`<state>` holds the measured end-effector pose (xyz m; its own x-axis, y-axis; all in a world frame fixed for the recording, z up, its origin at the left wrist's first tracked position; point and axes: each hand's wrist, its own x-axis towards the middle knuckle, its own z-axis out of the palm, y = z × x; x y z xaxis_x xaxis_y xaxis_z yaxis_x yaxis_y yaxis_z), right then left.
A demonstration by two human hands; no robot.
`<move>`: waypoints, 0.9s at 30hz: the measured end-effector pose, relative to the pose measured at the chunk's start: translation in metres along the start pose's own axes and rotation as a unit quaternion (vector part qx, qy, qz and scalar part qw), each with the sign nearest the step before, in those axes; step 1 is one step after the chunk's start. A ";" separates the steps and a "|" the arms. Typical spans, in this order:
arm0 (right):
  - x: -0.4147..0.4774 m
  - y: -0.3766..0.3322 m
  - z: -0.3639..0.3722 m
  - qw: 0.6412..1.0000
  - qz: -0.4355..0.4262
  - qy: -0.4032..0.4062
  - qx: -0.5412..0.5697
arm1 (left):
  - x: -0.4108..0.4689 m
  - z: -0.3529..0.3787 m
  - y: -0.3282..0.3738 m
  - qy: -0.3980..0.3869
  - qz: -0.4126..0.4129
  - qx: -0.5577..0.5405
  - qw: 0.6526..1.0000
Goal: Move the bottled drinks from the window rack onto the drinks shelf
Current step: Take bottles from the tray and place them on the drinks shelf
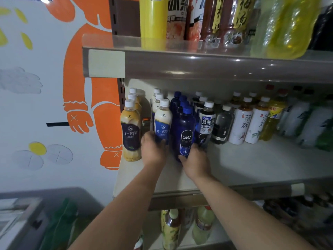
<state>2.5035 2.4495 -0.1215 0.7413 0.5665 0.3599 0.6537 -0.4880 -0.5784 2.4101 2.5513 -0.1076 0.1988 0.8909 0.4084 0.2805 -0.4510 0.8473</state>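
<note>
Left hand (153, 150) grips milk-tea bottle (163, 121), right hand (195, 161) soda bottle (185, 130), both upright.

I see my left grip (153, 150) curled round the foot of a cream milk-tea bottle (162, 121) with a blue label. My right grip (196, 163) clasps the base of a dark blue soda bottle (185, 130) just beside it. Both bottles stand upright on the drinks shelf (252, 159), each at the front of its row. An amber milk-tea bottle (130, 130) stands to their left and an oolong bottle (207, 121) just right of the soda. An orange mural (79, 69) covers the wall on the left.
</note>
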 end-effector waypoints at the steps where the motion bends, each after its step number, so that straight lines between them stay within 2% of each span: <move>1: 0.000 0.000 -0.001 1.000 -0.002 -0.002 -0.005 | 0.000 0.000 -0.002 -0.001 0.011 0.005 1.000; 4: 0.001 0.003 -0.007 1.000 -0.005 -0.019 -0.022 | -0.001 0.002 -0.005 0.004 0.032 0.009 0.999; 9: -0.002 0.005 -0.017 1.000 -0.023 -0.014 -0.007 | -0.001 0.001 0.000 0.001 0.012 -0.002 1.000; 12: 0.002 0.012 -0.030 0.999 -0.002 0.025 0.026 | -0.011 -0.003 0.011 0.016 0.010 0.002 1.000; 15: 0.018 0.025 -0.044 0.994 0.016 0.086 0.064 | -0.034 0.000 0.030 0.067 0.073 -0.010 0.995; 17: 0.030 0.034 -0.049 0.994 0.025 0.089 0.062 | -0.049 0.012 0.041 0.023 0.084 -0.039 0.995; 20: 0.041 0.041 -0.042 0.997 0.052 0.041 0.050 | -0.059 0.033 0.048 -0.036 0.047 -0.038 0.997; 24: 0.049 0.048 -0.025 0.997 0.053 0.018 0.058 | -0.056 0.049 0.047 -0.051 -0.010 -0.011 0.999; 27: 0.054 0.052 -0.019 0.998 0.046 0.024 0.031 | -0.053 0.050 0.044 -0.048 -0.009 -0.034 0.998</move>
<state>2.5805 2.4419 -0.1183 0.8055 0.4873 0.3370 0.5727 -0.4944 -0.6539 2.4592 2.4813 -0.1092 0.2844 0.8883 0.3606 0.2211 -0.4268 0.8769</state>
